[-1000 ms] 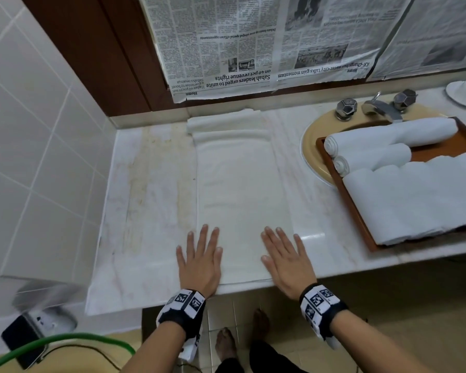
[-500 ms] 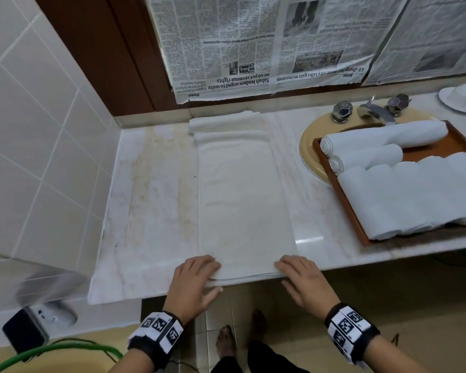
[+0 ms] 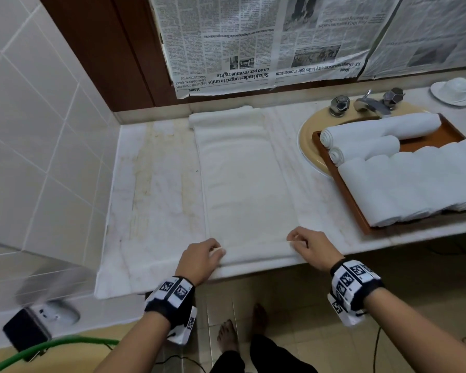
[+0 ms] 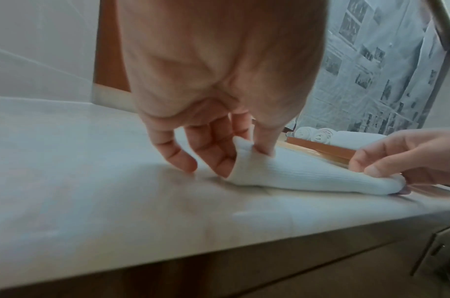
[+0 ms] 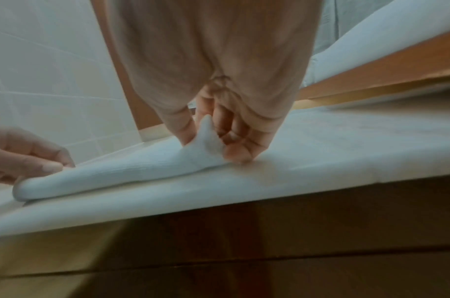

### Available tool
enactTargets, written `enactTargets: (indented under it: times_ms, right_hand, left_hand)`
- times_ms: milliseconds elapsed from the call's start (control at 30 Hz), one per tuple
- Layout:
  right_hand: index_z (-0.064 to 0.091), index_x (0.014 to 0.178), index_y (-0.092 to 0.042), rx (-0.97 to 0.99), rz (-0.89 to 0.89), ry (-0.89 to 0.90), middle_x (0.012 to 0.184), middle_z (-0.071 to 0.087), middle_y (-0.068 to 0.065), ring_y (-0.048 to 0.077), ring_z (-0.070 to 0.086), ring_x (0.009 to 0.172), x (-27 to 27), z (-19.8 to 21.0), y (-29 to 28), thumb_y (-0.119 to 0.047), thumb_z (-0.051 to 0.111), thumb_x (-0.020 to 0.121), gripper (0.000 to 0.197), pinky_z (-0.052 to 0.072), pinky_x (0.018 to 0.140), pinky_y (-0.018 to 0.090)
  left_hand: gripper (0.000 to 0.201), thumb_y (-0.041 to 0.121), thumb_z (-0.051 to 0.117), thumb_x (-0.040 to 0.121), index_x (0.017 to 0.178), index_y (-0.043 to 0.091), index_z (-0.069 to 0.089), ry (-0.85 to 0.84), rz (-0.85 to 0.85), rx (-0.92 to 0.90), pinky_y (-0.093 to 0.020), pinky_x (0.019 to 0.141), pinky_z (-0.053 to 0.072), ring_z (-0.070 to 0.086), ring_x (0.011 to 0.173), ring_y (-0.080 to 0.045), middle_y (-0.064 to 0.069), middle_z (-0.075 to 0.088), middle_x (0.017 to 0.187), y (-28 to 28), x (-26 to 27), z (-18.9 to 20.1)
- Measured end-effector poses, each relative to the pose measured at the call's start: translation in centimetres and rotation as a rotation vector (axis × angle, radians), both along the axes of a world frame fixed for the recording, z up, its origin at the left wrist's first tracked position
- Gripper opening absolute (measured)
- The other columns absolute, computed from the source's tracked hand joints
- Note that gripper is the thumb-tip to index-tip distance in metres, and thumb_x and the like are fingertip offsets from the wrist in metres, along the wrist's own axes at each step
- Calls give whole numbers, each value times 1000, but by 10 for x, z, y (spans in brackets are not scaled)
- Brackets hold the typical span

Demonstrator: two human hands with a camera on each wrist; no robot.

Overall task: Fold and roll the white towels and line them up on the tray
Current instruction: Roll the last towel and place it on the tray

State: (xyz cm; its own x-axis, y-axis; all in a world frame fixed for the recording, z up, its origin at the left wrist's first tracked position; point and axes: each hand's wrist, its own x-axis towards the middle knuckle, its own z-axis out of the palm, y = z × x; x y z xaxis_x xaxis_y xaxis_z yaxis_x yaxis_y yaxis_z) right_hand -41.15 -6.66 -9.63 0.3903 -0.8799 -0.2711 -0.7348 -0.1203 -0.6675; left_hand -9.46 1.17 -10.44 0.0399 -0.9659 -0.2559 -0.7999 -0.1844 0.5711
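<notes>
Both hands, lying flat on the cloth a second ago, are now curling at its near corners and turning the hem over.

Left hand [image 3: 201, 258] is pinching the near left corner of the folded towel [image 3: 245, 189] between thumb and fingers (the left wrist view shows the corner [image 4: 241, 149] peaking up), while the right hand [image 3: 311, 246] is pinching the near right corner the same way, so a low first roll [image 5: 121, 173] is lying between them along the front edge of the marble counter [image 3: 156, 200]. Beyond the hands the towel is stretching flat toward the wall, its far end doubled up. To the right, the wooden tray [image 3: 353, 208] is sitting partly over the sink [image 3: 307, 138], carrying rolled towels [image 3: 382, 127] side by side.
</notes>
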Motion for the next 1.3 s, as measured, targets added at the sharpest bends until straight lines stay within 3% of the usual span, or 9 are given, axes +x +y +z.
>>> enactTargets:
  times_ms: [200, 300, 500, 600, 800, 933, 1133, 1200, 1300]
  right_hand:
    - [65, 89, -14, -493, 207, 273, 93, 58, 2, 26, 58, 77, 17, -13, 19, 4, 73, 68, 29, 46, 53, 33]
    - [65, 93, -17, -561, 295, 331, 100, 60, 0, 23, 56, 90, 11, -10, 26, -21, 71, 72, 22, 48, 68, 34]
    - [63, 85, -12, -485, 339, 290, 88, 60, 3, 22, 58, 76, 9, -11, 15, -21, 65, 76, 13, 52, 61, 32]
    - [65, 80, -11, -403, 327, 248, 83, 59, 2, 22, 57, 75, 12, -12, 4, -28, 47, 78, 25, 49, 62, 33]
    - [67, 98, -12, -55, 248, 83, 97, 63, -1, 16, 52, 92, 3, 6, -21, -25, 58, 92, 17, 37, 79, 26]
    - [66, 117, -15, 44, 124, -17, 110, 65, -5, 11, 57, 103, -1, 4, -29, -24, 57, 96, 25, 41, 91, 22]
    - [63, 97, -20, -418, 209, 262, 96, 55, 4, 26, 55, 70, 4, -5, -17, -13, 72, 80, 20, 45, 57, 37]
    - [65, 85, -18, -549, 291, 368, 89, 58, 3, 26, 53, 71, 6, -5, -9, -6, 78, 63, 28, 41, 57, 35]
    - [64, 88, -16, -562, 365, 373, 96, 60, 1, 24, 55, 85, 6, -4, 1, -31, 72, 65, 29, 45, 67, 36]
  left_hand:
    - [10, 17, 63, 91, 100, 21, 62, -115, -24, -156, -38, 67, 52, 52, 86, -22, 1, 49, 98, 4, -19, -9]
    - [22, 2, 62, 85, 99, 18, 64, -157, -134, -180, -41, 64, 51, 49, 83, -22, 2, 50, 96, 13, -25, -12]
    - [33, 41, 69, 83, 107, 21, 59, -147, -179, -130, -33, 79, 47, 44, 97, -18, 8, 51, 109, 14, -32, -6]
    - [24, 34, 72, 83, 103, 22, 63, -192, -170, -159, -37, 74, 49, 51, 96, -22, 7, 58, 104, 11, -28, -6]
    - [28, 45, 52, 85, 102, 26, 61, -159, -110, -34, -35, 78, 47, 54, 86, -15, 10, 61, 89, -1, -25, 9]
    - [19, 43, 54, 89, 103, 32, 59, 52, 116, 69, -32, 83, 49, 63, 92, -18, 4, 69, 101, -8, -22, 14]
    - [17, 30, 65, 92, 108, 25, 62, -208, 142, -133, -37, 72, 47, 60, 90, -26, 3, 57, 106, -5, -39, 6]
    - [23, 15, 79, 75, 92, 25, 67, -346, 55, -195, -36, 61, 44, 55, 79, -29, 0, 57, 98, -2, -43, 4]
    - [35, 4, 80, 58, 85, 25, 69, -424, -53, -187, -32, 56, 35, 55, 73, -27, 2, 58, 91, 2, -52, 6]
